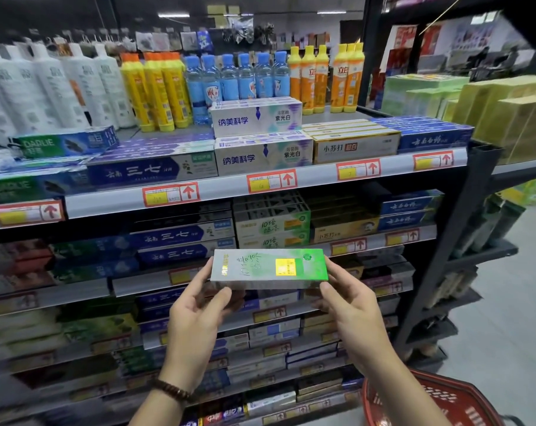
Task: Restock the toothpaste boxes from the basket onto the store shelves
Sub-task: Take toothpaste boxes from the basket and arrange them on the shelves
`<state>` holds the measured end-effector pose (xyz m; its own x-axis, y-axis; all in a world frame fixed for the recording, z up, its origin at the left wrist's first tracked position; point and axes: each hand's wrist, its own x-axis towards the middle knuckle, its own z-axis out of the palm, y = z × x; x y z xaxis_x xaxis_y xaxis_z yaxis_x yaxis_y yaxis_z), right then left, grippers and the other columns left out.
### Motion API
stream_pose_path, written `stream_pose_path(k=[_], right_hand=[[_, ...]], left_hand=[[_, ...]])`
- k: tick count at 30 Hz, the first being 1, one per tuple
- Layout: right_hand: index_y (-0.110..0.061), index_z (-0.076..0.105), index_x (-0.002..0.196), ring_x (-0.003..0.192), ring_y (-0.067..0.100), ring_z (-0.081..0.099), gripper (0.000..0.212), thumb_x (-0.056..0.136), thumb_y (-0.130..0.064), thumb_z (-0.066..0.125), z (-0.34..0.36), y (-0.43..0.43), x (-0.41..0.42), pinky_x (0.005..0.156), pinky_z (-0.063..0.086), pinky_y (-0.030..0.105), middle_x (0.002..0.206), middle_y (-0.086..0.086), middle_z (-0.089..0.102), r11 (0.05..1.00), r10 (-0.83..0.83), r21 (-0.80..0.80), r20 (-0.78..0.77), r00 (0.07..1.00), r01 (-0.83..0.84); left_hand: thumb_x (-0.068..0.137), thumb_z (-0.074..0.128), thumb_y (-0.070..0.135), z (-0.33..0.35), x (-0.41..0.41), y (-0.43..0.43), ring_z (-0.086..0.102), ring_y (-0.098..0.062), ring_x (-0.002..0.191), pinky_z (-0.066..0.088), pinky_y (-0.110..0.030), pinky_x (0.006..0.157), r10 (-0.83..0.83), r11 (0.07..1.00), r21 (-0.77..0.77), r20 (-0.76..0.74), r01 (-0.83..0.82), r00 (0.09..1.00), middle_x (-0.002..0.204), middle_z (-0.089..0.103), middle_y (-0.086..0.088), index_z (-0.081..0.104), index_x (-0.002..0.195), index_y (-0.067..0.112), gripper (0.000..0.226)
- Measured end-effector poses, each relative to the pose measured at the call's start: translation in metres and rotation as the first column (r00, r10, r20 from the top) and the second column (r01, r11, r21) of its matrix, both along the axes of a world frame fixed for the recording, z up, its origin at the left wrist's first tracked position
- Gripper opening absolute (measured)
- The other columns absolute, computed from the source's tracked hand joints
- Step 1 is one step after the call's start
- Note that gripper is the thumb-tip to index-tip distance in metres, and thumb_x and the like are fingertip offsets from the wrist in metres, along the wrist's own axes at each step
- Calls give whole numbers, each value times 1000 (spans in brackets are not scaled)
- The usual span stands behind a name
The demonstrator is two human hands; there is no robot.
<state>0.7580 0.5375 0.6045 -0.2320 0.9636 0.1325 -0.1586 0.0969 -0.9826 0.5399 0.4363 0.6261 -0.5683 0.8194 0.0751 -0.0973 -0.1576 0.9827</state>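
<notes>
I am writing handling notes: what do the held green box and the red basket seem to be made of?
Green box: probably glossy printed cardboard, with sharp folded edges and a shiny yellow patch. Red basket: likely moulded plastic, judging by its even colour and slotted wall.

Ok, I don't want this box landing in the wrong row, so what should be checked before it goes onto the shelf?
1. Grip: left hand and right hand each hold one end of the green box: ok.
2. Matching stock: matching green boxes sit on the second shelf, just above the held one: ok.
3. Room on that stack: the gap above it is dark: cannot tell.
4. Box attitude: level, long side running left to right: ok.
5. More stock: only the rim of the red basket shows: cannot tell.
</notes>
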Motion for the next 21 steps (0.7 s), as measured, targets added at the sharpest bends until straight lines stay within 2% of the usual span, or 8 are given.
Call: stream_pose_path(k=[4, 9, 16, 18, 21], right_hand=[[-23, 61, 146, 117, 20, 73, 42, 109, -5, 53, 2, 0, 1, 99, 59, 45, 126, -4, 77, 1000, -3, -9, -11, 1000, 3], [-22, 63, 144, 113, 20, 75, 38, 108, -11, 56, 6, -1, 1, 89, 61, 36, 122, -5, 78, 1000, -13, -5, -30, 999, 13], [-22, 74, 128, 105, 16, 76, 26, 106, -24, 60, 7, -4, -3, 84, 63, 36, 111, -5, 81, 995, -100, -19, -15, 995, 99], [-21, 77, 123, 103, 15, 77, 24, 105, -25, 62, 7, -4, -5, 80, 63, 31, 108, -4, 82, 991, -131, -25, -32, 991, 130], [-17, 78, 119, 99, 14, 78, 22, 100, -26, 69, 6, -3, -6, 77, 63, 26, 102, -5, 82, 981, -191, -51, -49, 980, 189]], left_hand=[[104, 55, 0, -3, -2, 1, 72, -24, 116, 57, -50, 101, 29, 999, -23, -14, -29, 999, 121, 77, 3, 60, 140, 34, 49], [103, 58, 4, -4, -6, 2, 73, -25, 115, 57, -51, 101, 27, 999, -22, -13, -28, 1000, 119, 78, 0, 62, 140, 27, 43], [97, 65, 21, -7, -5, 6, 74, -25, 112, 58, -50, 98, 25, 1000, 12, 10, -25, 1000, 118, 76, -4, 69, 125, 15, 29], [91, 67, 28, -7, -4, 8, 74, -25, 112, 57, -50, 99, 21, 1000, 20, 13, -21, 1000, 117, 77, -6, 70, 120, 12, 33], [88, 69, 29, -11, -6, 10, 73, -27, 112, 56, -50, 102, 20, 1000, 19, 38, -21, 999, 114, 77, -10, 69, 112, 7, 32]])
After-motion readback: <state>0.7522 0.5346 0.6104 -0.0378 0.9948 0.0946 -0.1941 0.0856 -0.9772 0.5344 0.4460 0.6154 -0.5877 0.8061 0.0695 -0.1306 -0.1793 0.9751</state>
